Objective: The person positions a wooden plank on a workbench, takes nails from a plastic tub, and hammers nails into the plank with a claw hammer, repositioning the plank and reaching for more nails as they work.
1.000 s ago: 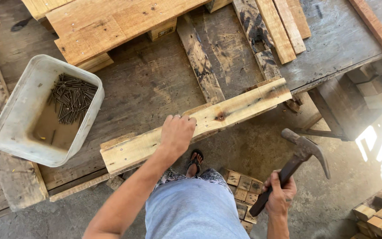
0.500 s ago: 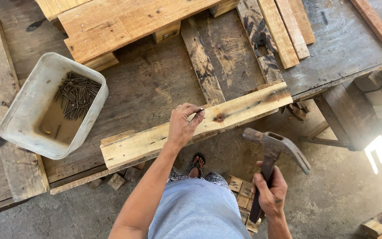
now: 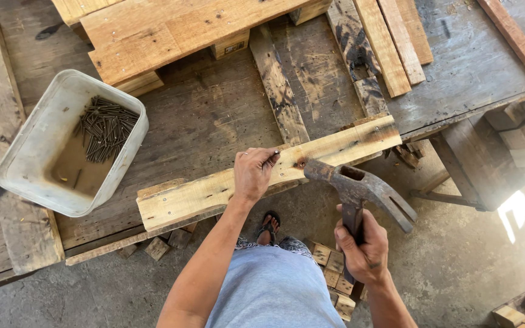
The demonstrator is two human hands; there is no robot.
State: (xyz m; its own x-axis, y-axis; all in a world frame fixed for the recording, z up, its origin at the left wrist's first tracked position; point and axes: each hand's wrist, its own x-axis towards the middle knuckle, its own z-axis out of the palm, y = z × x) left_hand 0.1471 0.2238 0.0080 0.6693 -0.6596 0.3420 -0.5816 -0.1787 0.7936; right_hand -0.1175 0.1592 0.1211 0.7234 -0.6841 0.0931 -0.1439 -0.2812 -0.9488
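My left hand (image 3: 253,175) pinches a nail (image 3: 270,160) upright on the plank (image 3: 214,194); right hand (image 3: 364,248) grips the hammer (image 3: 360,188), head at plank. Nail not driven yet.

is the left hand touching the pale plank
Touching. In the head view the left hand rests flat on the pale plank, its fingers overlapping the top face with no gap.

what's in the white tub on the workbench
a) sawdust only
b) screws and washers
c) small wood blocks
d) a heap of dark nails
d: the white tub on the workbench holds a heap of dark nails, while the left hand pinches a nail on the plank and the right hand holds the hammer.
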